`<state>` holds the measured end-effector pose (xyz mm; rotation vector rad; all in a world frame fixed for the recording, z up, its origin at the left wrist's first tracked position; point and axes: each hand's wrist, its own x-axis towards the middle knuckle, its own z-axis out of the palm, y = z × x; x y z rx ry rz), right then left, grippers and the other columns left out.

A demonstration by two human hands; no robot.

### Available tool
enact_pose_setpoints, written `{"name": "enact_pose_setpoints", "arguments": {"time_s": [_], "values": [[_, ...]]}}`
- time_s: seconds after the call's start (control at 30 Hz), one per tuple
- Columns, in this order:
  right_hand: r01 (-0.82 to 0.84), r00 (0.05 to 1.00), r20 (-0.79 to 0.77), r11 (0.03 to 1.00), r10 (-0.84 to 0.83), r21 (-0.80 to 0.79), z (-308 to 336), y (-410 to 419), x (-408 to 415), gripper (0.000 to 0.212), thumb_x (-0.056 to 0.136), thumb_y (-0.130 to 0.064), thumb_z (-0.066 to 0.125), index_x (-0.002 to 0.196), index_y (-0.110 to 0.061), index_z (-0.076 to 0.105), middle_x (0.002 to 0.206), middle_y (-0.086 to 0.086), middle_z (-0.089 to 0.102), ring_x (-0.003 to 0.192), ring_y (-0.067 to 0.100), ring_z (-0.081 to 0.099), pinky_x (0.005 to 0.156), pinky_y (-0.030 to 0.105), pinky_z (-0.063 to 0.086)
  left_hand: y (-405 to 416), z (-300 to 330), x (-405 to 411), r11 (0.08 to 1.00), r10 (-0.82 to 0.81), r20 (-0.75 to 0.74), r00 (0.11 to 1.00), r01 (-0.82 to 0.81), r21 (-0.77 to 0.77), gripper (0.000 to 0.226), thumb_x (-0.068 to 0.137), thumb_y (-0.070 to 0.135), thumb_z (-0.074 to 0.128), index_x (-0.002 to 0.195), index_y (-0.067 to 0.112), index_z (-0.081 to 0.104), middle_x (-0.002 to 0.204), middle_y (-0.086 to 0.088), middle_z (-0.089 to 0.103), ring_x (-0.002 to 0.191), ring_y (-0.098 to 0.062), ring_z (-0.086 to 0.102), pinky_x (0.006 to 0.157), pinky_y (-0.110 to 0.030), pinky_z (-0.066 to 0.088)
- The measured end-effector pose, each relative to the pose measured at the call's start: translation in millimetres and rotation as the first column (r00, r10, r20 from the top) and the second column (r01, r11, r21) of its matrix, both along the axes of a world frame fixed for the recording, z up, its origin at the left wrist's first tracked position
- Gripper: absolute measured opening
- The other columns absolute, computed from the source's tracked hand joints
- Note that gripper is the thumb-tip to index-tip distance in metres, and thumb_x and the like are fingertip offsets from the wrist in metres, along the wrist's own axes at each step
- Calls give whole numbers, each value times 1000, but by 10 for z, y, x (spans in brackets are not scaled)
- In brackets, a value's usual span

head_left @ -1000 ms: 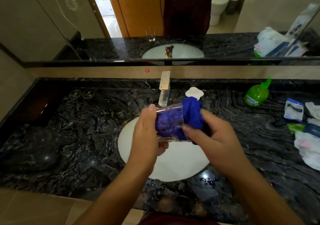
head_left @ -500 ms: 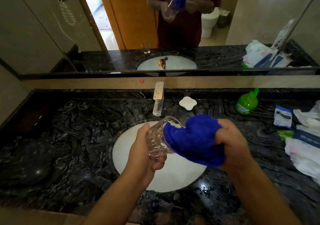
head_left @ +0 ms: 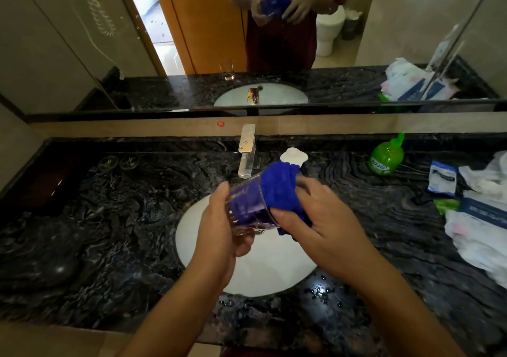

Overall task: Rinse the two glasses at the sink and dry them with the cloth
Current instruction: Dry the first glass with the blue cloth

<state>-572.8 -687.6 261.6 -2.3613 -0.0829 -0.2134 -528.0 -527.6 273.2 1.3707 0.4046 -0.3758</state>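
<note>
Left hand (head_left: 219,233) gripping a clear glass (head_left: 247,205) on its side, right hand (head_left: 315,219) clutching a blue cloth (head_left: 279,189) stuffed into its mouth, both held above the white sink (head_left: 274,271) set in a black marbled bench (head_left: 109,233). Behind the glass, chrome tap (head_left: 247,150) and white soap dish (head_left: 293,155); far right, green bottle (head_left: 386,157) beside scattered packets (head_left: 443,178). Second glass visible only as a mirror reflection (head_left: 227,69)

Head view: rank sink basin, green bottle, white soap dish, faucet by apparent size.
1. sink basin, by far the largest
2. green bottle and faucet: look alike, not ranked
3. white soap dish, partly hidden behind the blue cloth, so unsure
</note>
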Motion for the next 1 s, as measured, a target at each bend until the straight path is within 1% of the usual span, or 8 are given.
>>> {"name": "enact_pose_setpoints", "arguments": {"time_s": [0.1,0.2,0.3,0.43,0.57,0.7,0.87,1.0], "values": [[-71,997,-36,996,73,46,53,22,-31,24,95,-62,39,87,-42,50,74,-16,64,65,4,58,57,25,43,34,19,2,998,-16,93,996,10,58,43,102,46,46,70,29,70,57,4,63,50,-11,54,59,-28,42],[-127,979,-120,953,165,274,86,0,-7,26,101,-32,59,75,-29,60,64,-10,60,56,4,51,54,19,36,69,25,1,989,-106,199,974,83,119,31,99,43,48,78,30,67,68,2,63,62,-14,55,55,-28,44],[-145,924,-218,818,312,557,148,-53,6,40,100,-15,62,67,-37,68,60,-15,62,56,-2,53,57,13,39,83,17,6,988,-126,190,974,106,112,25,93,45,52,79,30,67,72,4,66,63,-11,59,50,-24,46],[-3,905,-230,545,358,838,28,-116,4,6,72,-24,77,66,-26,77,63,-7,68,58,4,62,58,17,47,88,-12,41,989,-122,159,980,106,107,28,88,49,51,77,32,71,75,4,70,64,-12,61,49,-23,45],[260,939,-284,139,196,956,-130,-238,-75,54,17,-40,97,59,-15,75,65,5,71,58,15,68,57,20,55,161,-17,128,998,-56,69,996,59,-34,41,99,48,46,98,17,71,80,-8,67,49,-15,48,37,-17,25],[238,965,-249,-126,-82,963,0,-292,-103,16,33,-25,73,36,-14,62,43,-5,58,40,5,59,43,13,47,229,-47,198,976,-81,5,997,80,-201,48,97,52,45,102,10,68,90,-16,63,52,-19,45,50,-27,11],[158,986,-162,100,29,982,-212,-309,16,24,62,-33,84,82,-21,83,86,-1,79,82,13,75,72,25,59,185,-62,180,942,-112,-53,992,89,-323,49,94,49,46,77,13,75,77,-8,64,37,-14,43,34,-15,17],[111,992,-129,505,2,856,-267,-252,20,48,66,-43,79,112,-33,71,102,6,73,88,25,66,74,45,49,149,-64,160,904,-178,-74,981,134,-406,44,73,52,59,84,13,73,76,-5,63,34,-14,41,31,-13,20]]}}
